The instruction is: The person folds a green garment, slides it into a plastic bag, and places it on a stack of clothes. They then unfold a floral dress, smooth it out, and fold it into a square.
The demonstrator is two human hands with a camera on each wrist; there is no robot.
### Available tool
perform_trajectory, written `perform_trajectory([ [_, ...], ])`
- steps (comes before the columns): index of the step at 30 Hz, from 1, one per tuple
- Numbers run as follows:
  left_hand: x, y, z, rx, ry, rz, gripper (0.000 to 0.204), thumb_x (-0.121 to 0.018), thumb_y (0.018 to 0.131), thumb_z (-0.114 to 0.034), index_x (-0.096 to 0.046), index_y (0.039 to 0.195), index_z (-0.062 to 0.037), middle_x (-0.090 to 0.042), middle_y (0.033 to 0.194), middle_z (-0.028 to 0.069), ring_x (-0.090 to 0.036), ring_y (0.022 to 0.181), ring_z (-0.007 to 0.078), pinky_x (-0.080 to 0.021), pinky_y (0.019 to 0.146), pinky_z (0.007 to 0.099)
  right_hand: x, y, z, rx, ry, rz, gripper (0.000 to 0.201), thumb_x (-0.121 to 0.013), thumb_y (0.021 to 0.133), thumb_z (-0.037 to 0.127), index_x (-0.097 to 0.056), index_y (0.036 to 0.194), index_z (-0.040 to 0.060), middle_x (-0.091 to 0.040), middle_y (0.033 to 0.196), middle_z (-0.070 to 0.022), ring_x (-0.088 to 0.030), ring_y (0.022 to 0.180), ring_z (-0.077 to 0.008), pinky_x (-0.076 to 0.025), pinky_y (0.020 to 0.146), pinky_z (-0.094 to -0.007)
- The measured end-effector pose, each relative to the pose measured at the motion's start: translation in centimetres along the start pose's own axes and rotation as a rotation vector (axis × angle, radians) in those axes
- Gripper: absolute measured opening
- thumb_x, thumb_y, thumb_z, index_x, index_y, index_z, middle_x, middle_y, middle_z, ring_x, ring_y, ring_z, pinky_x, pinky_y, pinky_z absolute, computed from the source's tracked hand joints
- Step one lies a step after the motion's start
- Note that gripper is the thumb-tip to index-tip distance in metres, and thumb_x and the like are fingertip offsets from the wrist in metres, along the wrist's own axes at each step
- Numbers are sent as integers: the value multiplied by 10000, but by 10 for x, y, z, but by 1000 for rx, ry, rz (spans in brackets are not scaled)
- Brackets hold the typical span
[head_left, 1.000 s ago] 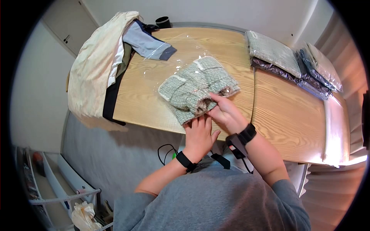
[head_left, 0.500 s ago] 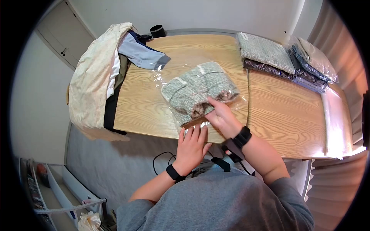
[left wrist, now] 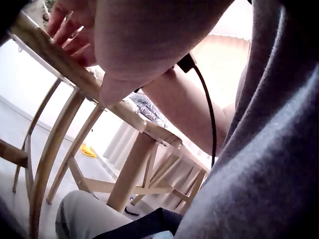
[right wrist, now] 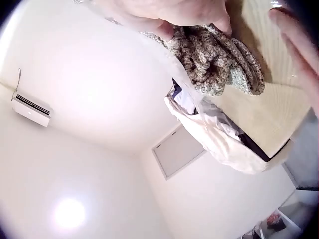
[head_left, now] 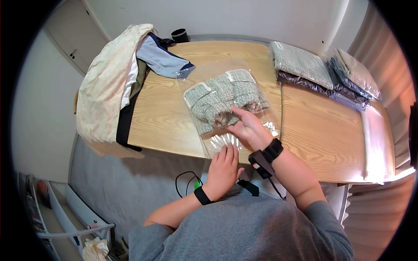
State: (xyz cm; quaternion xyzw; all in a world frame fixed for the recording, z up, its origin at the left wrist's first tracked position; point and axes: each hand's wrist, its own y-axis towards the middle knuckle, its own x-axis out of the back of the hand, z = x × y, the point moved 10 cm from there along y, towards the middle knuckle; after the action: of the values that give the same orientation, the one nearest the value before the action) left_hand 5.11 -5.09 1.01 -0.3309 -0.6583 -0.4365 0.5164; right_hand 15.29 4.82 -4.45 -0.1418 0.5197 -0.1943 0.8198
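A folded grey-green knit garment [head_left: 217,98] lies inside a clear plastic bag [head_left: 257,150], its rolled edge facing the person. My right hand [head_left: 253,132] grips that near edge, thumb above and fingers partly hidden beneath; in the right wrist view, the hand [right wrist: 184,11] is against the bunched knit [right wrist: 209,64]. With fingers nearly straight, my left hand [head_left: 223,173] rests on the bag's near end at the table edge. The left wrist view shows the hand [left wrist: 79,32] above the wooden edge.
Clothes, with a cream garment [head_left: 104,95] outermost, hang over the table's left end. Bagged folded clothes [head_left: 302,65] are stacked at the back right, near flat clear plastic [head_left: 375,143]. A black cup-like container [head_left: 180,35] is behind the table.
The bag's near end is spread flatter, showing more clear plastic below the knit. My left hand has moved slightly right and towards the person; my right hand keeps its grip.
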Motion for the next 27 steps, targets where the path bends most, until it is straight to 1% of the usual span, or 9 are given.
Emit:
perform_trajectory([
  [9, -2, -7, 7, -10, -30, 10, 664, -655, 735, -343, -428, 1235, 30, -437, 1266, 188, -420, 1153, 302, -391, 901, 366, -21, 64, 18, 104, 147, 5, 322, -514, 903, 104, -410, 1182, -20, -503, 1173, -184, -513, 1072, -336, -429, 924, -504],
  [10, -3, -8, 6, -22, -29, 11, 670, -657, 735, -343, -424, 1244, 25, -439, 1264, 186, -425, 1149, 301, -392, 900, 368, -20, 70, 18, 89, 103, 0, 299, -536, 898, 124, -435, 1146, -8, -544, 1102, -172, -561, 995, -306, -492, 818, -460],
  [13, -1, -9, 6, -35, -33, 11, 689, -663, 732, -339, -410, 1264, 17, -443, 1262, 184, -437, 1138, 299, -397, 895, 371, -36, 76, 25, 100, -9, 154, 285, -552, 893, 139, -451, 1121, 2, -573, 1038, -156, -590, 930, -275, -512, 709, -406],
  [14, -2, -9, 6, -41, -32, 20, 694, -665, 730, -337, -405, 1268, 17, -442, 1263, 184, -437, 1138, 298, -399, 892, 370, -29, 75, 29, 119, -89, 96, 270, -546, 898, 143, -467, 1125, 21, -579, 1039, -135, -590, 915, -252, -499, 670, -371],
  [21, -5, -14, 2, -93, 17, 45, 703, -669, 708, -298, -396, 1269, 25, -433, 1263, 188, -435, 1132, 294, -411, 873, 362, -28, 77, 27, 95, -126, 18, 275, -556, 898, 200, -493, 1132, 69, -578, 1084, -89, -588, 870, -215, -486, 678, -373],
  [23, -5, -17, 1, -114, 38, 51, 695, -662, 711, -293, -397, 1267, 27, -431, 1262, 189, -435, 1131, 295, -414, 868, 357, -24, 77, 32, 127, -338, -13, 377, -601, 867, 314, -482, 1155, 101, -577, 1092, -52, -553, 906, -182, -463, 828, -375],
  [24, -5, -20, 0, -135, 63, 49, 687, -654, 713, -288, -397, 1266, 30, -429, 1260, 191, -435, 1130, 296, -417, 862, 353, -15, 88, 30, 70, -335, -34, 344, -612, 857, 331, -507, 1128, 147, -592, 1057, -33, -564, 850, -170, -481, 768, -352],
  [25, -6, -21, 0, -150, 92, 74, 673, -637, 731, -305, -400, 1263, 32, -426, 1263, 195, -436, 1134, 294, -419, 866, 346, -12, 90, 32, 82, -348, -60, 325, -616, 855, 334, -529, 1095, 133, -606, 999, -29, -566, 793, -163, -475, 706, -297],
  [27, -4, -27, -1, -172, 57, 79, 673, -657, 719, -258, -392, 1264, 33, -415, 1269, 200, -427, 1150, 307, -412, 897, 355, -15, 77, 31, 24, -396, -12, 273, -602, 869, 283, -542, 1070, 108, -608, 916, -21, -558, 776, -153, -469, 669, -281],
])
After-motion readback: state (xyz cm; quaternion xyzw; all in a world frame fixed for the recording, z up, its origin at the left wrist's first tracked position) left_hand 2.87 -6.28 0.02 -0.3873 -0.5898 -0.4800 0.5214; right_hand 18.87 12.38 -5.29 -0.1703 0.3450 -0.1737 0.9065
